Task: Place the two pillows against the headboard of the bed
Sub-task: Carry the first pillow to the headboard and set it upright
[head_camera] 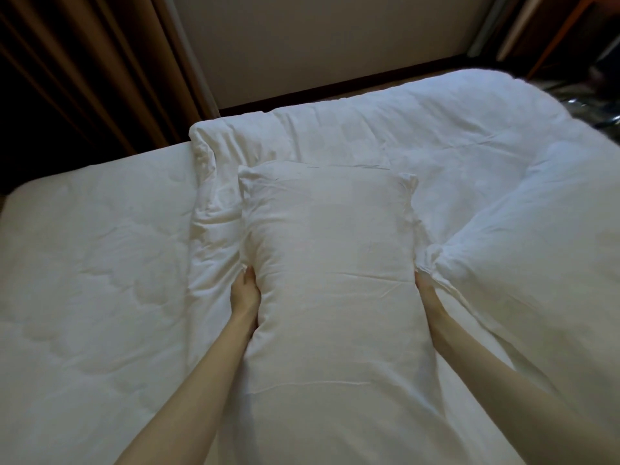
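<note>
Brown curtains (84, 72) hang beside a pale wall (318, 38).

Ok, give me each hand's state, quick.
Left hand: closed on the left side of the plump white fabric pillow.
Right hand: gripping the pillow's right side, fingers mostly hidden.

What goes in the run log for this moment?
both hands grip pillow | left hand | right hand | over duvet | headboard unseen
</note>
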Available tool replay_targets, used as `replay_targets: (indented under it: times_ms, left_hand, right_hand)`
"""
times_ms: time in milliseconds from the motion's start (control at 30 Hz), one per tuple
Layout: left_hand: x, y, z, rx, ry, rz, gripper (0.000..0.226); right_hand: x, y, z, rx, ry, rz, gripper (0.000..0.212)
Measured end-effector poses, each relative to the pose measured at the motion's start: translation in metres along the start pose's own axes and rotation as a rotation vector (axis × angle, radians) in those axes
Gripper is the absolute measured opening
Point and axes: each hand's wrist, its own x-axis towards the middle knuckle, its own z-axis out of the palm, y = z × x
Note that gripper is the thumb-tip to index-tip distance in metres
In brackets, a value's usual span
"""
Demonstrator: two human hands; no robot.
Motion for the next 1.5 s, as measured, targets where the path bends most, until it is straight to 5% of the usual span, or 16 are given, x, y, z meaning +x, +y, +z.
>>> replay_targets:
  times_ms: [167, 533, 900, 1500]
  left_hand:
    - [-0.008, 0.014, -0.057, -0.026, 0.161, 0.126, 0.039]
    - [-0.028, 0.029, -0.257, -0.105, 0.445, 0.29, 0.04]
    - [-0.019, 0.052, -0.432, -0.167, 0.686, 0.424, 0.039]
    - [0.174, 0.176, -0.602, 0.097, 0.842, 0.609, 0.033]
  right_hand:
    - [-0.013, 0.002, 0.037, 0.015, -0.072, -0.022, 0.029]
    - [-0.071, 0.016, 0.209, 0.137, -0.449, 0.06, 0.049]
    - [-0.109, 0.032, 0.377, 0.071, -0.649, 0.1, 0.059]
    - [-0.007, 0.016, 0.686, -0.069, -0.63, 0.101, 0.046]
